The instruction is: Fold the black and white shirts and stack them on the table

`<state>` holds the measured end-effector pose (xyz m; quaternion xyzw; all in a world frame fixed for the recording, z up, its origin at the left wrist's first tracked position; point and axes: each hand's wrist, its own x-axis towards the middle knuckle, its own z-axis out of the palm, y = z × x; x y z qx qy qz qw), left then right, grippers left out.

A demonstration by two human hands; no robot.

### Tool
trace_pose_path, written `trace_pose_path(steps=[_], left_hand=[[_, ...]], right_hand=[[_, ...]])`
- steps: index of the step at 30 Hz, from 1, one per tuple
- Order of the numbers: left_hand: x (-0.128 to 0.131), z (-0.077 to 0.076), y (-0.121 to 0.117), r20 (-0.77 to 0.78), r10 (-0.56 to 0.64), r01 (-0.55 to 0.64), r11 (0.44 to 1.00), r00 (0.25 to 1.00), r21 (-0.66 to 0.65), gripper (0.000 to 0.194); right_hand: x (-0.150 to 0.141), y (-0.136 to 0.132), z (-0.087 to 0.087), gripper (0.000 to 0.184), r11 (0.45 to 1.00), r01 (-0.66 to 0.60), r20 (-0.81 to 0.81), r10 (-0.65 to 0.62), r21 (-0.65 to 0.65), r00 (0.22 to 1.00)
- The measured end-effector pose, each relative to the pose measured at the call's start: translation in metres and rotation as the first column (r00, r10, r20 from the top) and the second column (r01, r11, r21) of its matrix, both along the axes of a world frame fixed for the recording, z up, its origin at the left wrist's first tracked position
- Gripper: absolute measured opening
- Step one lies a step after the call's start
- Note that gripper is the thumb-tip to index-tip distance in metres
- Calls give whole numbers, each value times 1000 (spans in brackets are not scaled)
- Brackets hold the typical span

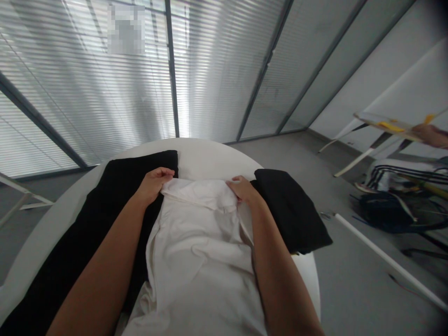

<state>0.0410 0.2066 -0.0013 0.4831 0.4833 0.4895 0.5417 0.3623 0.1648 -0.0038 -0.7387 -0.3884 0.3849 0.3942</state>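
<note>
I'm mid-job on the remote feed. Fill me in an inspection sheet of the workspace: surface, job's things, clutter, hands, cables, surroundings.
Surface: round white table, bearing cloths.
Job's things: white cloth, creased, running out of view at the bottom.
Clutter: long black cloth on the left; folded black cloth on the right; white pole on the floor.
Hands: left hand and right hand grip the white cloth's far end, one at each side.
Cables: thin strand on the floor at right; cannot tell if it is a cable.
Surroundings: slatted blinds ahead; another person's hand at far right.
</note>
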Motion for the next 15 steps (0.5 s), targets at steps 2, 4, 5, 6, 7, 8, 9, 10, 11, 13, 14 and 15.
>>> trace_pose_path(steps=[2, 4, 5, 6, 7, 8, 9, 10, 11, 13, 14, 15], left_hand=[[3, -4, 1, -49, 33, -32, 999, 998, 23, 29], [5, -6, 1, -41, 62, -61, 998, 997, 34, 31], [6, -6, 1, -10, 74, -74, 997, 997, 32, 31], [6, -6, 1, 35, 85, -86, 996, 996, 30, 30], [7, -5, 1, 86, 92, -95, 995, 992, 31, 30], [8, -5, 1, 134, 99, -105, 994, 986, 37, 29], [8, -4, 1, 169, 104, -114, 992, 980, 53, 29], [9, -5, 1, 181, 108, -124, 989, 978, 82, 27], [9, -5, 1, 165, 113, -134, 984, 980, 121, 25], [8, -8, 1, 65, 113, -124, 970, 992, 209, 21], [8, -9, 1, -4, 109, -105, 965, 994, 242, 19], [7, -10, 1, -73, 106, -84, 962, 992, 259, 18]], right_hand=[[-1, -2, 1, 43, 1000, -15, -34, 15, -2, 999], [-2, -4, 3, 45, 1000, -29, -84, 28, -8, 996], [-2, -6, 5, 44, 999, -31, -122, 29, -12, 992], [-2, -7, 7, 42, 1000, -28, -172, 26, -11, 985], [-1, -7, 9, 41, 1000, -24, -227, 22, -8, 974], [-1, -7, 11, 41, 1000, -18, -281, 17, -2, 960], [0, -7, 12, 41, 1000, -10, -326, 12, 7, 945], [1, -6, 12, 41, 1000, 0, -358, 7, 19, 934], [1, -5, 12, 41, 999, 18, -372, -2, 38, 928], [2, -1, 7, 40, 994, 61, -340, -27, 89, 940], [2, 1, 3, 37, 991, 78, -294, -42, 111, 955], [3, 3, -1, 34, 988, 87, -239, -55, 126, 969]])
